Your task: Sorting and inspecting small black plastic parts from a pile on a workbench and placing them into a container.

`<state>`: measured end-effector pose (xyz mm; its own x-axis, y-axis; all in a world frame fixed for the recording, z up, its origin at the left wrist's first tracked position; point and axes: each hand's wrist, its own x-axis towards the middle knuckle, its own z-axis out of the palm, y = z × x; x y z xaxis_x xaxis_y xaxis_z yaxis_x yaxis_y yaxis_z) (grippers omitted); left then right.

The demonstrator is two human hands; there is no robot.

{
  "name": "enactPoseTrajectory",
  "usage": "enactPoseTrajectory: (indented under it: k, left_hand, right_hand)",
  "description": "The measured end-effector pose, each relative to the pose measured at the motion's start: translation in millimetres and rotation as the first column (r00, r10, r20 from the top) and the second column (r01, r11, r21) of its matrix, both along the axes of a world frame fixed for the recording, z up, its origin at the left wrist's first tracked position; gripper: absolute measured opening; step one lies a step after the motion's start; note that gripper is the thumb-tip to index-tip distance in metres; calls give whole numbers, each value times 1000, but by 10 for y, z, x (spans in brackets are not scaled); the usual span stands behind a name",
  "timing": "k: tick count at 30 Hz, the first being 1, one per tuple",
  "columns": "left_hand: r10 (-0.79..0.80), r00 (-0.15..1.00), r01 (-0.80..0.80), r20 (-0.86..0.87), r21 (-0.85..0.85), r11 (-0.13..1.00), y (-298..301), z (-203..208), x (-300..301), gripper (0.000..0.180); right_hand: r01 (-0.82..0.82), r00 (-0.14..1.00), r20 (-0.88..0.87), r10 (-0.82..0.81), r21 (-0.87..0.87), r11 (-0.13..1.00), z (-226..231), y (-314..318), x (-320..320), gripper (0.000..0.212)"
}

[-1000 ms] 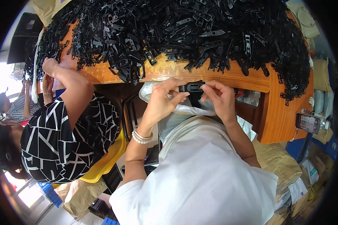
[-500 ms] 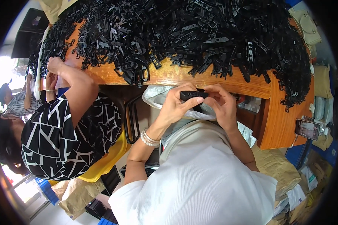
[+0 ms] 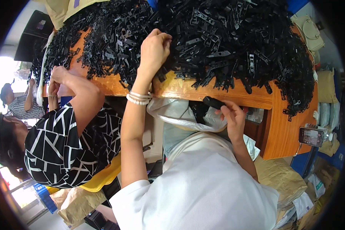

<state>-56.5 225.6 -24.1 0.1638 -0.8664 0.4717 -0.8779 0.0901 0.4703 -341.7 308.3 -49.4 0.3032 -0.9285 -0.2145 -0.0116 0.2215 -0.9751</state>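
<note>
One long black part is pinched narrowly between the thumb and fingers of the right hand, jutting out to the left of its fingertips. Just below and left of that hand, an open white sack gapes beneath the table edge, with dark pieces in its mouth. Ahead and to the left, the left hand is over a heap of black parts, fingers curled and tips close together; whether it holds a piece, I cannot tell. Pale bracelets ring its wrist. The heap spreads to either side of that hand across a wooden table. Left of both hands, a co-worker wears a black-and-white patterned top. Well to the right of the right hand is a phone with a lit screen; behind that hand, beside a brown paper sack, a white packet bears green print too small to read.
</note>
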Motion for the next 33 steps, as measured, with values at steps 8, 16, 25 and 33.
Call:
enactPoseTrajectory:
  k: [8, 16, 25, 33]
  left_hand:
    - [-39, 839, -45, 542, 142, 989, -538, -39, -11, 10]
    - [-62, 797, -26, 600, 138, 990, -616, -124, -37, 11]
    - [-75, 824, -34, 562, 182, 983, -526, -185, -76, 12]
    - [-30, 765, -158, 643, 233, 960, -747, -73, -113, 11]
  right_hand:
    - [16, 999, 30, -17, 10, 1000, -42, -41, -14, 19]
    - [-11, 999, 39, 10, 46, 999, -57, -47, -29, 21]
    - [-9, 998, 65, 4, 87, 996, -139, -39, -26, 19]
    - [-34, 998, 50, 29, 100, 994, -116, -42, -53, 22]
